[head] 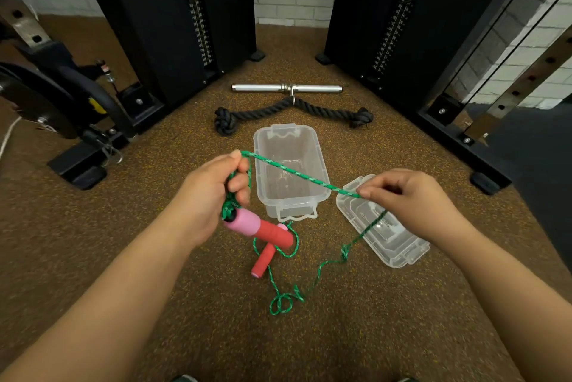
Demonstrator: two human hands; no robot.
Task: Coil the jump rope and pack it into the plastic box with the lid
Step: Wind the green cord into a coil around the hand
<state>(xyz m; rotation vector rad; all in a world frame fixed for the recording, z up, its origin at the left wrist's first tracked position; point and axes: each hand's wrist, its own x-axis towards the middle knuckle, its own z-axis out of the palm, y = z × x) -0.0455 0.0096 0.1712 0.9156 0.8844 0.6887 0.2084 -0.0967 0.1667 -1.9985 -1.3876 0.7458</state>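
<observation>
My left hand [213, 193] grips coils of the green jump rope [297, 176], and a pink-and-red handle [258, 227] hangs below the fist. A taut length of rope runs across to my right hand [405, 196], which pinches it between thumb and fingers. From there the rope drops in loose loops to the floor. The second red handle [263, 261] lies on the floor under the first. The clear plastic box [289, 171] stands open and empty behind the rope. Its clear lid [382, 224] lies to the right of the box, partly under my right hand.
A chrome bar [286, 88] and a black knotted rope attachment [291, 114] lie on the brown speckled floor behind the box. Black weight-stack towers [173, 16] stand at left and right. A black machine base [77, 162] sits at the left.
</observation>
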